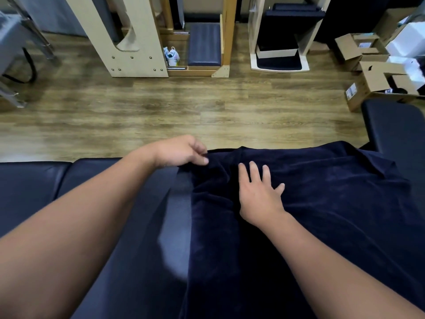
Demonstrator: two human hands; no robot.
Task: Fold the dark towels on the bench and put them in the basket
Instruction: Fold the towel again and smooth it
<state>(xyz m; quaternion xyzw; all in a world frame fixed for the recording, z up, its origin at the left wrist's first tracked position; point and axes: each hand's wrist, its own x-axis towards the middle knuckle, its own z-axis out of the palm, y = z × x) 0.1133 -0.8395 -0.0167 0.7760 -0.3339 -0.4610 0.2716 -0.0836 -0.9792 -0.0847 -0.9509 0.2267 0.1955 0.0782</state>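
Observation:
A dark navy towel [322,203] lies spread and rumpled over the right part of the dark padded bench [115,226]. My left hand [181,150] pinches the towel's far left corner at the bench's far edge, fingers curled on the cloth. Flat on the towel, just right of that corner, my right hand [259,192] presses down with its fingers straight and spread. No basket is in view.
Wooden floor [184,111] stretches beyond the bench. Wooden exercise frames with dark pads [202,44] stand at the back. Open cardboard boxes [377,81] sit at the right, beside another dark padded piece [395,125].

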